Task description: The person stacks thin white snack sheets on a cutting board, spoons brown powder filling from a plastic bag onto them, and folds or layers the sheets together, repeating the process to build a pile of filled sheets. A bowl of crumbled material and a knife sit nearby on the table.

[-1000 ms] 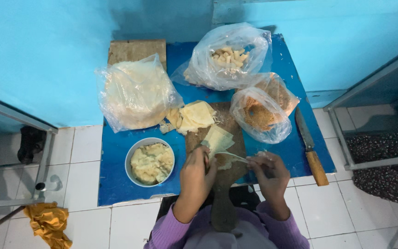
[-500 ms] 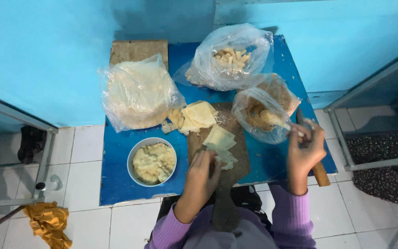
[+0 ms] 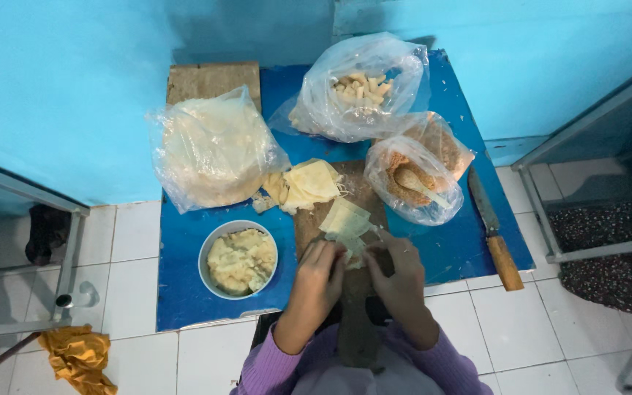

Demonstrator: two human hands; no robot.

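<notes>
- My left hand [image 3: 318, 272] and my right hand [image 3: 396, 274] meet over the near end of the wooden board [image 3: 309, 228], fingertips turned in toward each other, both pinching the same small piece of pale wrapper [image 3: 353, 251] between them.
- That piece lies right at my fingertips, no nearer to one hand than the other; it looks soft and thin, and my fingers hide most of it, so I cannot tell how far it is folded.
- Just beyond my fingers, further up the board, a small stack of square wrapper sheets [image 3: 343, 218] sits tilted like a diamond, pale yellow and matte.
- The board's long axis runs from me toward the wall, across the blue counter [image 3: 184, 292].
- At the board's far end, looser wrappers [image 3: 309, 183] lie crumpled, with torn scraps at its left edge.
- Left of my left hand, near the counter's front edge, a round metal bowl [image 3: 210, 252] holds lumpy, pale yellow mash [image 3: 241, 260].
- Toward the far left corner a clear plastic bag [image 3: 213, 150] holds a stack of pale round sheets.
- Right of the board an open bag of brown crumbs [image 3: 411, 179] has a wooden spoon [image 3: 417, 183] in it; behind it another bag [image 3: 360, 88] holds short pale sticks.
- A knife with a wooden handle [image 3: 493, 227] lies along the counter's right edge, well apart from my right hand.
</notes>
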